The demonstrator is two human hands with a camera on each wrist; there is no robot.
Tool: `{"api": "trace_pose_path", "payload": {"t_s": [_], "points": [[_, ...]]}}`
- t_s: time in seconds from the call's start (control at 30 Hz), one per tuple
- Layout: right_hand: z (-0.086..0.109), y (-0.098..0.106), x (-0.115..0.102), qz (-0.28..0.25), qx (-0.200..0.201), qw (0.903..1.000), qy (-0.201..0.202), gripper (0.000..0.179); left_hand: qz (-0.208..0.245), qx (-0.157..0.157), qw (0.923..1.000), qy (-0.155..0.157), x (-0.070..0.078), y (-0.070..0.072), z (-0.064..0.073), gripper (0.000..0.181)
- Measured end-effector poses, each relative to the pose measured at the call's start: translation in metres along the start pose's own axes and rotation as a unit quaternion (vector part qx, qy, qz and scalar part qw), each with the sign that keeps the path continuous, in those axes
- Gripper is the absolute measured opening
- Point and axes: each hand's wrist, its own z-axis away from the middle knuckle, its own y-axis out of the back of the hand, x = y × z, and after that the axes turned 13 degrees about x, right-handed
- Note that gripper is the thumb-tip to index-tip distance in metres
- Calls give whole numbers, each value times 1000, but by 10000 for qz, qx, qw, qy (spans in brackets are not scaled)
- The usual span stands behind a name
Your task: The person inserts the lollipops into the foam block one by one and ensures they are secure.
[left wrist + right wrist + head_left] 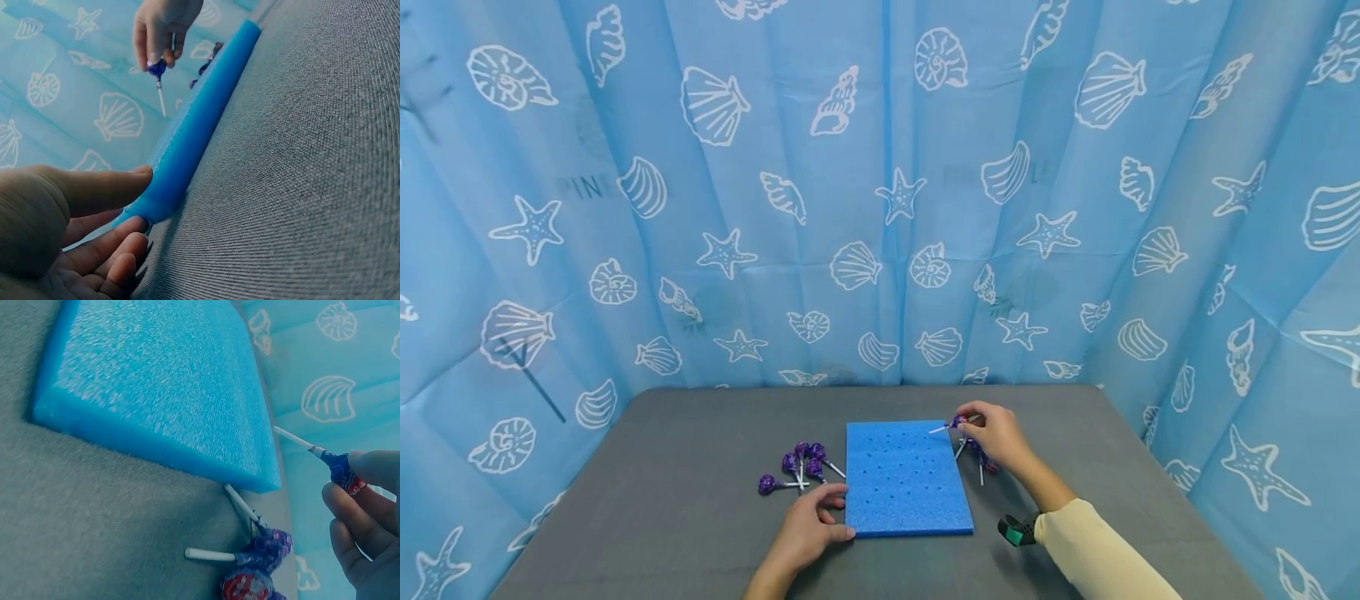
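Observation:
A blue foam board (pixel 910 475) with rows of small holes lies flat on the table. At its front left corner my left hand (pixel 808 525) holds the board, the thumb at the front edge and the fingers along the left side. Over the far right corner, my right hand (pixel 1000 435) pinches a purple-wrapped lollipop (pixel 340 469) by its candy end. Its white stick points away from the fingers, toward the left in the head view, and the tip is apart from the foam. In the left wrist view the stick slants downward above the board.
Several purple lollipops (pixel 815 468) lie left of the board, some sticks crossing. More lollipops (pixel 265 550) lie close to its right edge, below my right hand. The grey table (pixel 700 433) stands before a blue shell-patterned curtain (pixel 887 208). A dark band (pixel 1017 530) is on my right wrist.

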Motion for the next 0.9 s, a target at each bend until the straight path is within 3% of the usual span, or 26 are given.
{"api": "trace_pose_path", "payload": {"t_s": [0.53,0.9], "points": [[-11,-14,-6,77,-300,9994,181,17,146,-57,9999,73,2,3,0,57],[-16,-29,-15,-164,99,9998,112,24,260,21,9996,-122,0,1,1,56]]}}
